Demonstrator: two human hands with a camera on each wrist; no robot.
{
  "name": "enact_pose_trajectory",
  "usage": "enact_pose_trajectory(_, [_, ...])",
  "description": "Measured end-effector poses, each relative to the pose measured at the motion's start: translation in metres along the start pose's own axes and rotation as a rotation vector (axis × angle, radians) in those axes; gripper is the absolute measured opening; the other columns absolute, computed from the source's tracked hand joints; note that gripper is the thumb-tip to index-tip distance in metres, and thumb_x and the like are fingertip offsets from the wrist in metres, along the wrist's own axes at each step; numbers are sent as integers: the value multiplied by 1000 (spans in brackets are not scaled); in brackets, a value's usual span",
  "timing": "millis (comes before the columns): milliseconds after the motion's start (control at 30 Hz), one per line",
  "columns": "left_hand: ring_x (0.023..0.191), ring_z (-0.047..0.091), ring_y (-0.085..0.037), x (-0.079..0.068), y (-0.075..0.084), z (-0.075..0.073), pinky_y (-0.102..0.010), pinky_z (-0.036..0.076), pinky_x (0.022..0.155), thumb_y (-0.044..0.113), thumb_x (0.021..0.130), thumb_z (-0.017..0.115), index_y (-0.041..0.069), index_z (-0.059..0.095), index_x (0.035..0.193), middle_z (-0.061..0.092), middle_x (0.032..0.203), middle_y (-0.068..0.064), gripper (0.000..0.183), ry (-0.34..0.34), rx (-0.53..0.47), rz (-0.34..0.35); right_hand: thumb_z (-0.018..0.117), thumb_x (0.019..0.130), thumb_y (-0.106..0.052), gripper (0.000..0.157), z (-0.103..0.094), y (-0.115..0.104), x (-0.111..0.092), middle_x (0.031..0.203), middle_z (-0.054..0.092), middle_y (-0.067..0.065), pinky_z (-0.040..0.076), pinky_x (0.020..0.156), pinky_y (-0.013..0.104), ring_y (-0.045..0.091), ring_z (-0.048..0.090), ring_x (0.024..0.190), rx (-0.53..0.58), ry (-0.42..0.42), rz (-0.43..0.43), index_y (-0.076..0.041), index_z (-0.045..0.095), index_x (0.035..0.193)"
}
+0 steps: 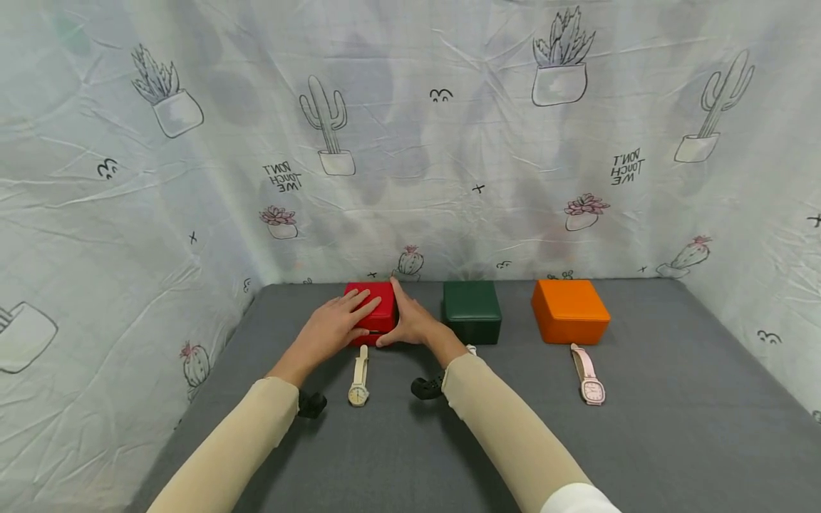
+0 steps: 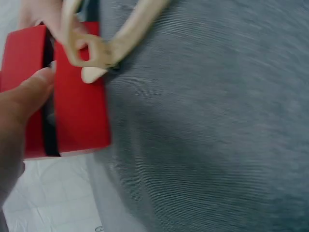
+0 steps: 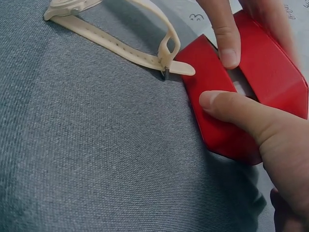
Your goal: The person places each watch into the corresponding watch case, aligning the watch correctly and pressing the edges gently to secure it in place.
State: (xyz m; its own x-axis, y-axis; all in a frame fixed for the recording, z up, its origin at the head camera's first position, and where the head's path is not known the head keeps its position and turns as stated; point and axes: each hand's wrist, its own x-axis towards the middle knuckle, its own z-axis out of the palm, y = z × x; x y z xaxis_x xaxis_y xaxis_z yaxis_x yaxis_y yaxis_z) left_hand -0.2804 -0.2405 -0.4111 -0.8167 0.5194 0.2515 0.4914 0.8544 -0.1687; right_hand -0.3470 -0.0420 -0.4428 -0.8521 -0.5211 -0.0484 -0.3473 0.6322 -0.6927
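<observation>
A red box (image 1: 387, 315) stands at the back of the grey table, with a dark gap between its lid (image 3: 277, 72) and base (image 3: 200, 60). My left hand (image 1: 330, 329) holds the lid, fingers spread over the top and thumb at the gap in front. On the base's front presses the thumb of my right hand (image 1: 415, 322), whose fingers reach along the box's right side. In front of the box lies a cream-strapped watch (image 1: 358, 395), its buckled strap pointing toward the box. The box's inside is mostly hidden.
To the right stand a dark green box (image 1: 471, 305) and an orange box (image 1: 571, 306). A pink watch (image 1: 592, 390) lies before the orange one. Part of a white strap (image 1: 472, 350) shows beside my right wrist. A patterned cloth (image 1: 449, 157) hangs behind the table (image 1: 673, 399).
</observation>
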Motion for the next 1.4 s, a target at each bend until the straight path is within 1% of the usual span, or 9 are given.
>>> enact_pose_trajectory(67, [133,49,-33,-3,1,3,-49,46,104,32,83,76,21,44,147,48,147,-13,73,59,49,48,85,70,-42,126,1,0,0,151,36,8,44,105,48,29,43,133,9,-1,-7,-28,-8,155])
enact_pose_trajectory(167, [128,54,-35,-4,3,6,-48,49,101,31,83,76,20,45,145,52,143,-15,71,113,103,82,85,70,-41,127,2,1,1,152,35,8,42,107,50,32,40,135,21,-3,-15,-28,-9,155])
enact_pose_trajectory(400, [126,55,-35,1,5,-1,-48,48,102,32,85,74,18,43,146,55,139,-17,70,102,139,101,85,69,-42,134,2,4,0,161,20,5,34,111,60,40,23,145,22,-12,22,-32,-19,153])
enact_pose_trajectory(633, [125,56,-32,3,4,-12,-49,45,105,21,79,80,17,45,145,58,136,-15,75,194,152,119,84,69,-47,132,-1,4,-2,160,24,7,29,116,54,40,23,146,-45,-12,-5,-16,-11,155])
enact_pose_trajectory(767, [130,50,-33,4,5,-13,-54,41,107,15,75,83,17,42,147,51,145,-11,83,226,127,123,84,70,-47,131,-1,3,-2,161,23,7,29,117,51,36,26,146,-58,-9,-17,-13,-9,156])
enact_pose_trajectory(900, [136,42,-37,10,7,-14,-62,36,107,4,78,79,18,40,149,41,153,-8,82,218,82,71,84,70,-45,130,1,3,-1,160,23,7,34,114,49,33,31,143,-50,-19,-14,-14,-9,156])
enact_pose_trajectory(1067, [138,40,-40,20,9,-20,-66,32,108,-4,83,69,18,40,148,39,154,-9,75,196,18,3,83,71,-48,130,0,2,-1,161,21,8,35,113,51,35,29,144,-53,-55,7,-16,-10,156])
enact_pose_trajectory(1167, [136,41,-41,24,10,-22,-66,32,108,-6,84,67,18,40,148,41,153,-9,73,192,8,-7,81,72,-50,129,-3,2,-1,161,21,7,33,114,54,38,25,145,-54,-59,18,-17,-11,156])
enact_pose_trajectory(1400, [133,44,-42,30,9,-23,-68,33,106,-4,87,66,16,40,149,41,152,-11,70,153,74,-7,69,79,-60,118,-10,-1,-2,164,9,5,14,120,57,36,9,150,-33,-97,25,-17,-10,156])
